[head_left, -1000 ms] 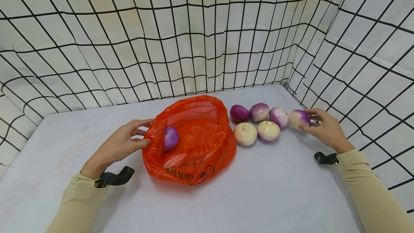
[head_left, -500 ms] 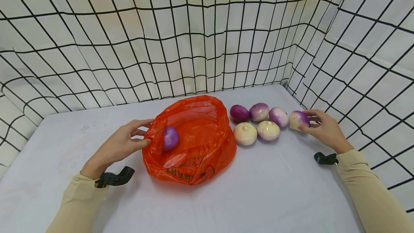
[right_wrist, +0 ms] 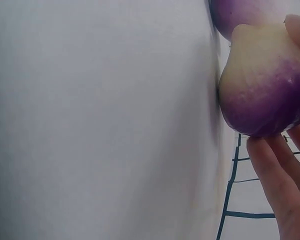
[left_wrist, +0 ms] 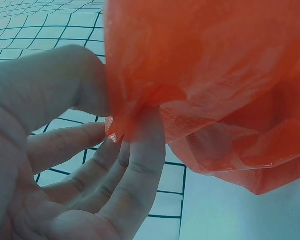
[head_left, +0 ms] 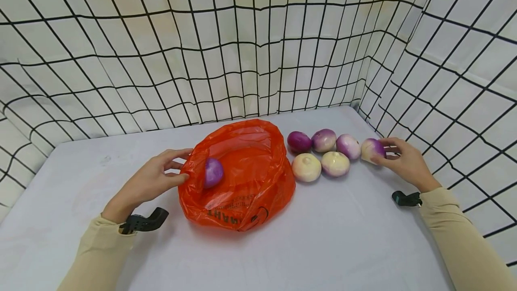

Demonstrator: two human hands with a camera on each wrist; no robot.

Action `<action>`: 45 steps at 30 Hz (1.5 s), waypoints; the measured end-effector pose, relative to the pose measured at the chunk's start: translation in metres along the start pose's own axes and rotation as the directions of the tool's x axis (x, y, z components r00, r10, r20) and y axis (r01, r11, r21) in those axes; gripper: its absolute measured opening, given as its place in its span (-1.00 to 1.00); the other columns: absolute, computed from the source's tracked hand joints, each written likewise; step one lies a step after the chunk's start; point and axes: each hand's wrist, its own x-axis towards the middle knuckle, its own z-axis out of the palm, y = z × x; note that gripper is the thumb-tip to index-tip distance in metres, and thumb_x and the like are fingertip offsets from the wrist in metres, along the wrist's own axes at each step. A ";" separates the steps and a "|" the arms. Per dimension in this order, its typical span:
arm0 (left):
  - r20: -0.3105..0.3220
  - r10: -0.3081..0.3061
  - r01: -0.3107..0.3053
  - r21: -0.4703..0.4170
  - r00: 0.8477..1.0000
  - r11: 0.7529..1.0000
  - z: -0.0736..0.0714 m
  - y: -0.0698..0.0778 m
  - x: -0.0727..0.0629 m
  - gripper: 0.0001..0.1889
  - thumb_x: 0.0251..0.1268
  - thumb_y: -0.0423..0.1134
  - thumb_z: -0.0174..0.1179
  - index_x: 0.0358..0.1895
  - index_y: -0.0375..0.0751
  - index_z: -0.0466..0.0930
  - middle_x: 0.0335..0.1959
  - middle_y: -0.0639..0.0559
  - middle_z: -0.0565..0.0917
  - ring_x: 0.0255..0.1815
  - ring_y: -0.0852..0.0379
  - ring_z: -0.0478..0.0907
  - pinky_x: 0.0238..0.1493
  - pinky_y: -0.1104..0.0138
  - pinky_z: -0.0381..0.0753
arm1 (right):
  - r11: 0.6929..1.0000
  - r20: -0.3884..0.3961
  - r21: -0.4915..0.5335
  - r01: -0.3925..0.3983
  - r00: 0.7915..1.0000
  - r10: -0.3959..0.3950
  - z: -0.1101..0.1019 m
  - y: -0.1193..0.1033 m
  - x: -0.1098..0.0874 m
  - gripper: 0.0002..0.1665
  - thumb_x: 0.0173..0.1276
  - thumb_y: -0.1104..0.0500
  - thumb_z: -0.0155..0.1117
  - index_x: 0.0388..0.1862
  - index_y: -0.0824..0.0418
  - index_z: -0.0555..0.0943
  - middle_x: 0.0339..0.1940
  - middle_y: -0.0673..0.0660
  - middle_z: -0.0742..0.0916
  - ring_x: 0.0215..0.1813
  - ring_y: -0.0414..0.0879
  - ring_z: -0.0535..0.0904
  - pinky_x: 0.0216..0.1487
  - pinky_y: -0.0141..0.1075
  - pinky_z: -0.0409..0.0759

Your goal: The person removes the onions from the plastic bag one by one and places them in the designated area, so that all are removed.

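Observation:
My left hand (head_left: 151, 176) pinches the left rim of a red plastic bag (head_left: 278, 192), which stands open on the table. In the left wrist view, the thumb and fingers (left_wrist: 147, 160) have the bag's thin edge between them. A purple onion (head_left: 214, 173) lies inside the bag, partly covered by its folded rim. At the right, my right hand (head_left: 409, 163) holds a purple-and-white onion (head_left: 370, 151) between thumb and fingers; it sits at the end of a row of onions. The right wrist view shows this onion (right_wrist: 265, 95) close up, low against the table.
Several more onions are grouped right of the bag: a dark purple one (head_left: 299, 142), mottled ones behind, and two pale ones (head_left: 306, 167) in front. A black wire grid (head_left: 258, 57) over white cloth walls the back and sides of the white table (head_left: 323, 237).

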 end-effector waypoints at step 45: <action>-0.013 0.032 -0.032 -0.002 0.999 0.999 -0.002 0.000 -0.003 -0.38 0.42 -0.24 0.27 0.51 -0.23 0.37 0.43 -0.27 0.46 0.26 -0.27 0.62 0.01 0.13 0.81 | 0.998 -0.037 0.039 0.058 0.998 -0.057 -0.021 -0.053 0.003 -0.16 0.25 -0.14 0.55 0.42 0.14 0.46 0.37 0.23 0.61 0.20 -0.26 0.62 0.02 -0.86 0.40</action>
